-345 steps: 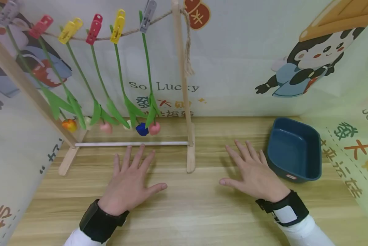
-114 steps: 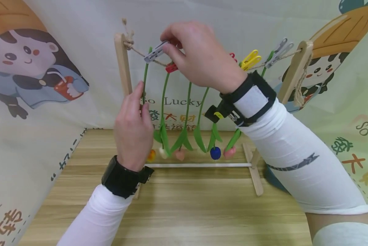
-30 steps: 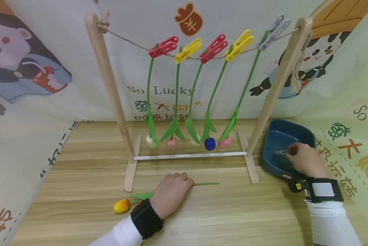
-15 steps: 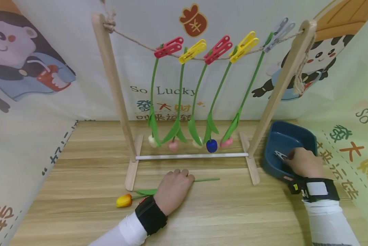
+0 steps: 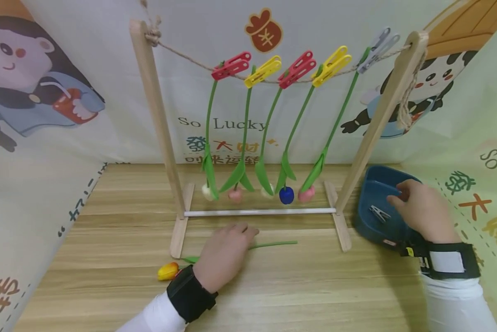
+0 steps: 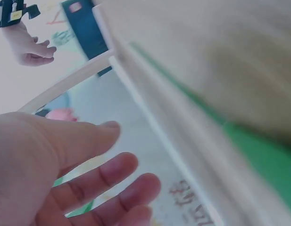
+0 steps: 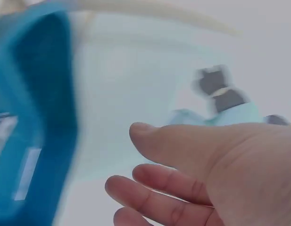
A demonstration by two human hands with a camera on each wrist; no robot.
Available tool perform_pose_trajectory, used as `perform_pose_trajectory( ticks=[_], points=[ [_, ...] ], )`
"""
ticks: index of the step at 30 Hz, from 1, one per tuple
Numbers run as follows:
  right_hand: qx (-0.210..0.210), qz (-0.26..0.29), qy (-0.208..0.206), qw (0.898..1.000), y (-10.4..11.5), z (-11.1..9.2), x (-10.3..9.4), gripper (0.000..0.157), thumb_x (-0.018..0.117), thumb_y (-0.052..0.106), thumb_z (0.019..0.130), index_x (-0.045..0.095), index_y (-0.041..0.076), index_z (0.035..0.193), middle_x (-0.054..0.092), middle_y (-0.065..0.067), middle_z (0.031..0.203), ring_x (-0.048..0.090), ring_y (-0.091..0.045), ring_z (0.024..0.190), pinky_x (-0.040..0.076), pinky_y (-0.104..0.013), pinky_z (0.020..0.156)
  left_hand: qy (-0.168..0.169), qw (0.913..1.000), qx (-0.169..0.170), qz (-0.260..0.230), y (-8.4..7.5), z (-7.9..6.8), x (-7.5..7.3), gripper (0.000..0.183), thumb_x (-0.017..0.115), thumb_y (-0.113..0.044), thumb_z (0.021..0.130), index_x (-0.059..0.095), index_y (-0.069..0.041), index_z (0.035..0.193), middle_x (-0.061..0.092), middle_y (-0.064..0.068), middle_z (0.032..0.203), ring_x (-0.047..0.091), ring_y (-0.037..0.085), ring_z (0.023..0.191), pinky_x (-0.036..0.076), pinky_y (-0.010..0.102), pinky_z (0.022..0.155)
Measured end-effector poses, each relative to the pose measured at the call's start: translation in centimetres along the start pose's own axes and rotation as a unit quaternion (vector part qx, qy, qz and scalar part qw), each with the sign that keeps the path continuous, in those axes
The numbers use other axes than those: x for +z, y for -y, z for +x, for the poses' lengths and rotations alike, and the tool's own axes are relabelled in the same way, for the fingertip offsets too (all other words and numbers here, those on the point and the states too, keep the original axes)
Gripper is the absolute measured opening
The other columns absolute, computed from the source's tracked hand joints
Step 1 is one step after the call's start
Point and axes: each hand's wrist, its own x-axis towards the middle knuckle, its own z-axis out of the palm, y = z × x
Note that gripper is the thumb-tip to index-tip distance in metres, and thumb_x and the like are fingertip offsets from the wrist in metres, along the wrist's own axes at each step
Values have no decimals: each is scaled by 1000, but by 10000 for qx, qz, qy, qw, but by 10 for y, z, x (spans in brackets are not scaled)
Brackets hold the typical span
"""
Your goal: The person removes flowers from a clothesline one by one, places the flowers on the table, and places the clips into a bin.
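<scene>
An artificial tulip with an orange-yellow head (image 5: 168, 271) lies on the table in front of the rack. Over its stem is my left hand (image 5: 223, 253), which hides part of it; the left wrist view shows loosely bent fingers (image 6: 121, 169) with nothing between them. A grey clothespin (image 5: 380, 214) lies inside the dark blue bin (image 5: 363, 216). Above the bin's right side hovers my right hand (image 5: 424, 212), its thumb and fingers apart and holding nothing. The right wrist view shows this hand (image 7: 206, 165) beside the blurred bin wall (image 7: 55, 103).
A wooden rack (image 5: 161, 115) carries a twine line (image 5: 184, 57). Several tulips hang heads down from it by red, yellow and grey clothespins, among them a blue tulip (image 5: 286, 195). A white rod (image 5: 258, 212) joins the rack's feet. Printed cloth (image 5: 120, 92) stands behind and at the sides.
Earlier the orange-yellow tulip hung at the line's left end; now it lies on the table. My right hand has let go of the grey clothespin in the bin and lifted. My left hand has loosened off the stem.
</scene>
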Motion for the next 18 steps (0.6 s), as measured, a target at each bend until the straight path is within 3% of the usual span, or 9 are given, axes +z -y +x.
perform_pose_trajectory(
  ticks=[3,7,9,13,18],
  points=[
    [-156,-21,-421,9990,25,-4,-20,42,75,18,100,62,-15,122,70,-34,101,67,-46,81,54,-57,66,-498,9983,-20,-286,3,0,-16,27,83,-8,92,77,-11,118,71,4,102,71,24,89,61,39,75],
    [-471,-270,-1175,9916,61,-10,-48,41,78,18,97,65,-11,123,72,-32,100,66,-43,73,46,-45,53,-1480,9873,94,-561,8,2,-38,28,85,-6,90,75,-7,115,74,8,109,72,25,91,60,37,73],
    [-663,-353,-1507,9857,79,-13,-61,41,78,16,96,66,-11,124,71,-33,102,66,-44,73,42,-41,51,-2017,9771,116,-671,11,4,-49,25,84,-5,90,76,-5,114,75,9,109,72,24,87,59,35,67],
    [-1211,-498,-2151,9678,112,-17,-81,39,80,13,94,68,-10,125,71,-33,106,65,-46,81,43,-46,52,-2834,9550,22,-881,19,8,-70,21,83,-9,94,76,0,112,74,12,100,68,23,78,55,34,60],
    [-1911,-425,-2576,9462,155,-19,-102,36,80,11,95,70,-7,125,72,-29,108,61,-44,87,44,-53,64,-3569,9265,-169,-1182,30,13,-92,19,78,1,94,71,4,112,69,17,98,66,31,85,57,41,70]
  ],
)
